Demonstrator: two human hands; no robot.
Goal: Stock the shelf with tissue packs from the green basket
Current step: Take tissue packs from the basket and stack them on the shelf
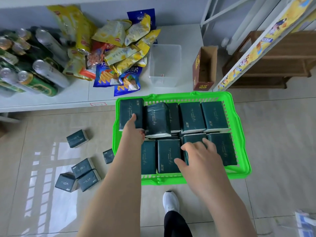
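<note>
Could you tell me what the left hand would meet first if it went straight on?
The far-left tissue pack in the green basket's back row; the left hand seems to be touching it.

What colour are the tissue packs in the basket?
Dark green tissue packs, seen in head view.

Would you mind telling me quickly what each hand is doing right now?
Left hand: grips the back-left tissue pack.
Right hand: grips a front-row tissue pack.
</note>
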